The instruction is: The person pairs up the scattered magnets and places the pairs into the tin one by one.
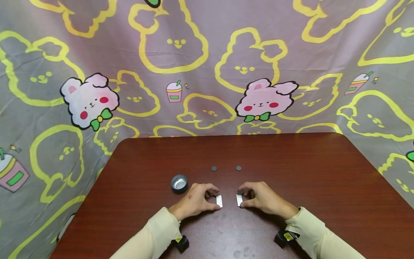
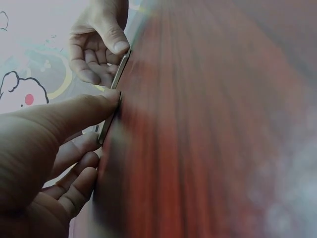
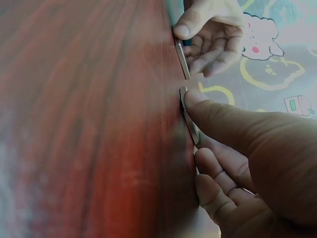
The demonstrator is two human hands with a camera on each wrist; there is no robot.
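- On the tabletop [image 1: 291,162], we see the left hand [image 1: 198,197], its grip clamped on a white left tile [image 1: 219,201].
- At three o'clock, across a gap, the right hand [image 1: 263,197] has its grip clamped on the right tile [image 1: 239,200].
- Towards twelve o'clock lie two dark discs [image 1: 214,168].
- Uneven pinching, we judge, could flip a tile; a leftward swing might knock the round tin [image 1: 179,190] (ten o'clock, close by the left hand).

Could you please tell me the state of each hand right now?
Left hand: holding a small white piece.
Right hand: holding another small white piece.
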